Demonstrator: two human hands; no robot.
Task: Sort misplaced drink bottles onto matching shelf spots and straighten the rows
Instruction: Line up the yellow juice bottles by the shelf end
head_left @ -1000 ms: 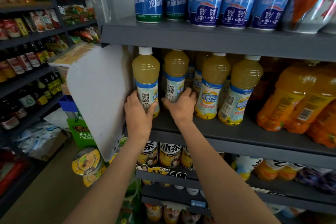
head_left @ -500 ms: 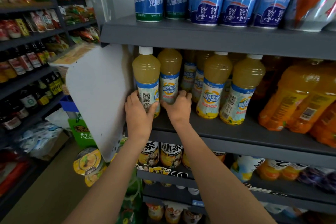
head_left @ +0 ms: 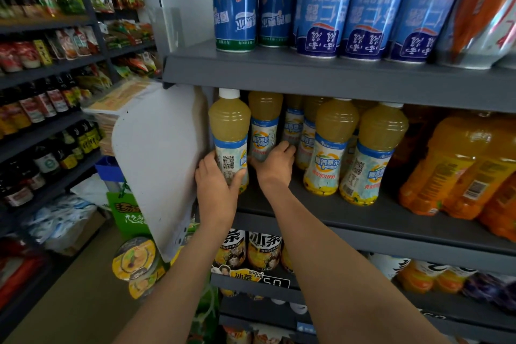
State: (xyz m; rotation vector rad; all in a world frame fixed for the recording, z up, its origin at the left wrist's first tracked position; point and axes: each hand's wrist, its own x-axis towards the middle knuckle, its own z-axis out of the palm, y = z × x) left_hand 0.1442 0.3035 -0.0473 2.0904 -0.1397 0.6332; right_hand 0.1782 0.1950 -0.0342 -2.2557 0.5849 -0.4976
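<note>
Several pale yellow juice bottles with blue-and-white labels stand on the middle grey shelf [head_left: 349,215]. My left hand [head_left: 216,190] grips the base of the leftmost front bottle [head_left: 229,131], which stands at the shelf's left end. My right hand [head_left: 275,166] holds the lower part of the second bottle [head_left: 264,126], set a little deeper in the shelf. Two more of these bottles [head_left: 332,145] [head_left: 374,153] stand upright to the right, with others behind them.
Orange drink bottles [head_left: 452,165] fill the right of the same shelf. Tall blue cans [head_left: 365,5] stand on the shelf above. Iced tea bottles [head_left: 262,250] sit on the shelf below. A white side panel [head_left: 156,159] hangs at the left, beyond it an aisle with sauce bottles.
My right hand has pushed the second bottle back and leftward, closer to the first one, and turned its label to the front. My left hand stays on the leftmost bottle.
</note>
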